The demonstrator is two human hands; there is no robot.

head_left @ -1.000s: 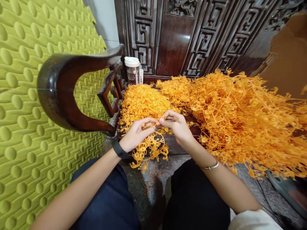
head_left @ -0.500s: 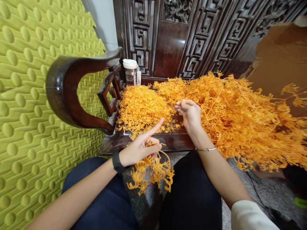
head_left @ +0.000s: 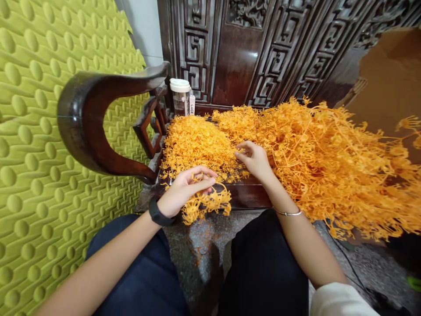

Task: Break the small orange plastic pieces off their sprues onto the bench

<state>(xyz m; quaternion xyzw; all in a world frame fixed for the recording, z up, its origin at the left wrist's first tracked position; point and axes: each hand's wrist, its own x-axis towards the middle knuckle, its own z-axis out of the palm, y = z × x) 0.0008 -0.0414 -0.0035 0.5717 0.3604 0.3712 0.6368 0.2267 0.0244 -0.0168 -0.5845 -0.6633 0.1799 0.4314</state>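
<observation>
My left hand (head_left: 188,189), with a black wristband, is closed on a few orange artificial flower sprigs (head_left: 210,202) that hang below its fingers over the seat's front edge. My right hand (head_left: 252,159) is at the right side of the smaller heap of orange flower pieces (head_left: 197,140), thumb and fingertips drawn together in a pinch. Whatever lies between those fingertips is too small to make out. To the right of this hand spreads a larger pile of long orange artificial flower stems (head_left: 329,166).
The heaps lie on a dark carved wooden bench (head_left: 243,195) with a curved armrest (head_left: 79,118). At the back stands a clear cup with a white lid (head_left: 180,96). A yellow-green padded mat (head_left: 29,175) is on the left, brown cardboard (head_left: 388,70) at right.
My left hand has risen slightly with its sprigs, and its pointing index finger has curled in. My right hand has come down a little to the left, towards the smaller heap.
</observation>
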